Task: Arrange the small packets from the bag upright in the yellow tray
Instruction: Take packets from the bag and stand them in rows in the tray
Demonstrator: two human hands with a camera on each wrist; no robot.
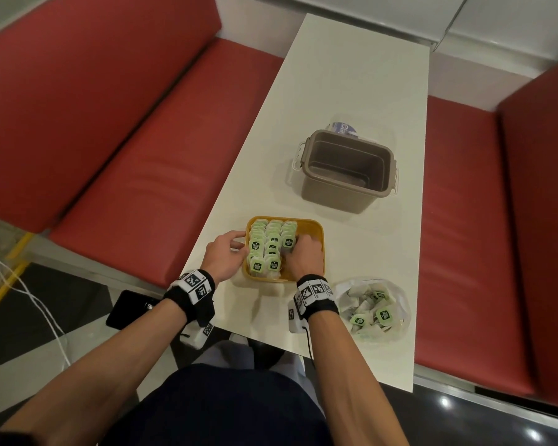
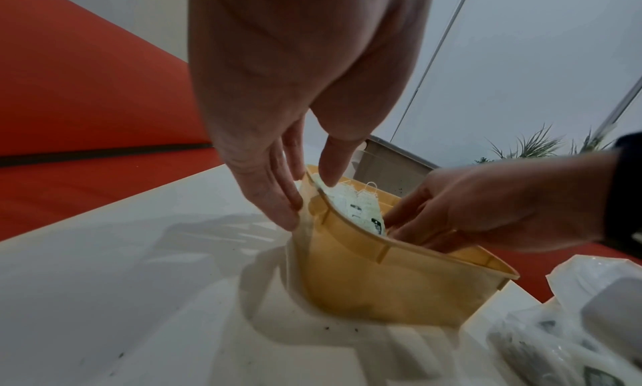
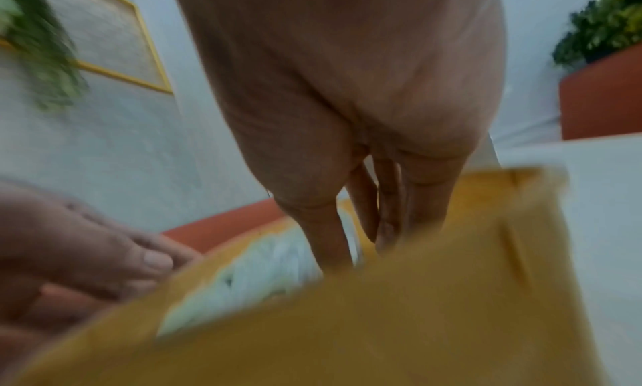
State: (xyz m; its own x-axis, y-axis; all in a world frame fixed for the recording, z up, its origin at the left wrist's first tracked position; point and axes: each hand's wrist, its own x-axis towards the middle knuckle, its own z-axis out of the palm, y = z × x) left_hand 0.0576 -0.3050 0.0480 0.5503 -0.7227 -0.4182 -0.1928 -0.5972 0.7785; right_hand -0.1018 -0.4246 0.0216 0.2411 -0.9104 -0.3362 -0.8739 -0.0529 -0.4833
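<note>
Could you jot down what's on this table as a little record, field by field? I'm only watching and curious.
tray: yellow tray, near table edge, rows of packets standing inside
packets: green-labelled packets, three rows at the tray's left
bag: clear bag right of tray, loose packets inside
left hand: left hand fingers against the tray's left wall, outside
right hand: right hand fingers down inside the tray beside the packets
bin: grey bin farther back, nothing visible inside

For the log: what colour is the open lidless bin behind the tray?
Grey-brown bin, clearest in the head view.
</note>
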